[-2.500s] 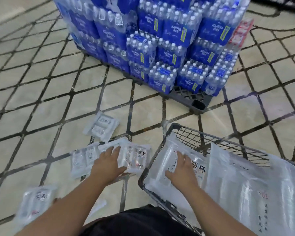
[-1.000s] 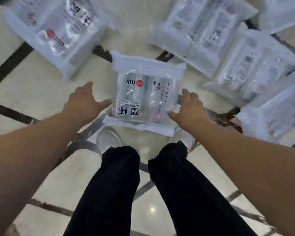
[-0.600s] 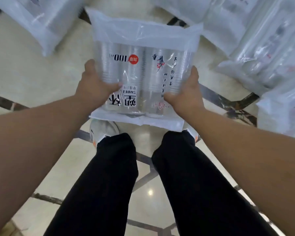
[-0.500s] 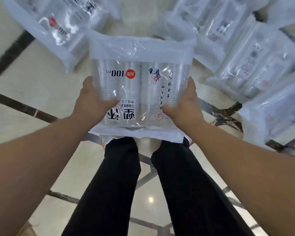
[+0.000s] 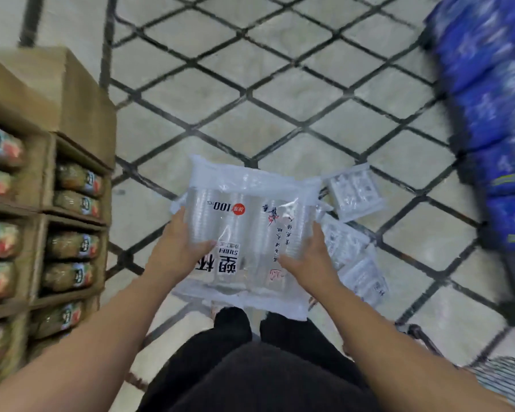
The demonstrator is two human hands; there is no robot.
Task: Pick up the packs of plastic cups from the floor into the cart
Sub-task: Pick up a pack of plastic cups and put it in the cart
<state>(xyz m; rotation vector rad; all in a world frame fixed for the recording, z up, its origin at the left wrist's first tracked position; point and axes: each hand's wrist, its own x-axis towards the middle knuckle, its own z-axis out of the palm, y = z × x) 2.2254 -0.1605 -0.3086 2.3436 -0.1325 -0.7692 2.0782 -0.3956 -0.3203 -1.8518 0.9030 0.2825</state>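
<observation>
Left hand (image 5: 177, 251) and right hand (image 5: 306, 260) grip the side edges of a clear plastic cup pack (image 5: 247, 200) mid-frame; open tiled floor (image 5: 250, 99) spreads above.

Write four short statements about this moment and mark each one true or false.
1. The left hand and right hand both grip the held pack by its sides. True.
2. The held pack lies inside the cart. False: it is up in front of the person, apart from the cart at lower right.
3. Other packs lie on the floor right of the held pack. True.
4. The blue bottle packs stand on the left. False: they are on the right; cardboard boxes are on the left.
</observation>
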